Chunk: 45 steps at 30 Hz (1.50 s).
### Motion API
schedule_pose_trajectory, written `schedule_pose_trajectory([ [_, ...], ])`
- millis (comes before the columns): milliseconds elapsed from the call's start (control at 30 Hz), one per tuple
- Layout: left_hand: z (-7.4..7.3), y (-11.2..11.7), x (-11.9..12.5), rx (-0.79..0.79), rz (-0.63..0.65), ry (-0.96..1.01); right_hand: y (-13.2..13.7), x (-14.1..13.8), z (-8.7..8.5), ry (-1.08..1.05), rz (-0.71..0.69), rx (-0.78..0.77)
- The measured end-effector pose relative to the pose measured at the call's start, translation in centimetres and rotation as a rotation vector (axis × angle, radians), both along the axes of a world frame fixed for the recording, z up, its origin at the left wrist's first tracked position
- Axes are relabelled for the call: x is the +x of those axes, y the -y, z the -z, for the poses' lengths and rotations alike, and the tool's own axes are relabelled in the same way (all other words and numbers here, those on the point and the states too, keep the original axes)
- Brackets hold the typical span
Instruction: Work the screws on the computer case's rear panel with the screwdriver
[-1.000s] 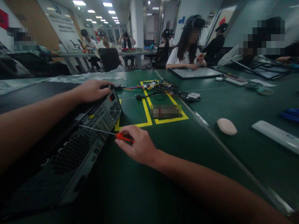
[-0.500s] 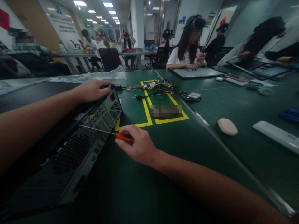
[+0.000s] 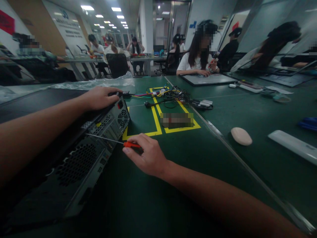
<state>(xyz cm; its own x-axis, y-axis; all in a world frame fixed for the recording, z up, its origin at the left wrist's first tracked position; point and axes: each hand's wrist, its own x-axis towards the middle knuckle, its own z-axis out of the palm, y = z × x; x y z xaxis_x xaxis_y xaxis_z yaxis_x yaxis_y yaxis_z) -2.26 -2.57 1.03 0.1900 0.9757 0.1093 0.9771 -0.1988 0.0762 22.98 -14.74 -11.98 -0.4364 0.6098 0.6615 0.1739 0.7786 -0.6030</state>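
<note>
A black and grey computer case [image 3: 107, 132] lies tilted at the left, its rear panel with vents and ports turned toward the right. My left hand [image 3: 100, 98] rests flat across its upper edge, fingers stretched toward the far corner. In my right hand [image 3: 148, 153] is a screwdriver [image 3: 130, 144] with an orange handle, pinched between thumb and fingers. Its long thin shaft points left, and the tip meets the rear panel near the case's edge. Whether the tip sits in a screw is too small to tell.
A tangle of cables [image 3: 173, 94] lies beyond the case, by yellow tape [image 3: 158, 124] on the green table. A pale rounded object [image 3: 241, 136] and a long white object [image 3: 292, 145] lie right. Across the table a person [image 3: 198, 53] works at a flat panel [image 3: 208, 79].
The whole view has shifted slightly, with the scene a little lower in the picture. The right hand's fingers have moved slightly on the screwdriver handle; the left hand stays on the case.
</note>
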Motion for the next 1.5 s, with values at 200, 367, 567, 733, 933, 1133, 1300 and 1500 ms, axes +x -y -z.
schedule_pose_trajectory([
  [200, 0.06, -0.05, 0.16, -0.012, -0.017, -0.012, 0.15, -0.15, 0.1, -0.004, -0.005, -0.031],
  [367, 0.1, -0.11, -0.06, -0.001, -0.005, -0.011, 0.09, -0.26, 0.11, -0.02, -0.018, -0.029],
  [567, 0.23, -0.38, -0.39, 0.009, 0.004, 0.004, 0.04, -0.24, 0.16, -0.018, -0.007, -0.022],
  [733, 0.46, -0.66, -0.75, 0.013, 0.016, 0.038, 0.1, -0.2, 0.18, -0.001, 0.001, -0.022],
  [933, 0.43, -0.58, -0.69, 0.016, 0.015, 0.036, 0.11, -0.13, 0.15, -0.006, 0.005, -0.016],
  [1133, 0.34, -0.43, -0.49, -0.001, 0.005, 0.012, 0.08, -0.12, 0.02, -0.007, 0.022, -0.029],
  [1300, 0.37, -0.46, -0.48, -0.002, 0.009, -0.008, 0.14, -0.12, -0.18, 0.003, 0.017, -0.027],
  [1500, 0.22, -0.29, -0.07, -0.002, 0.008, -0.017, 0.28, -0.13, -0.24, -0.02, -0.016, -0.027],
])
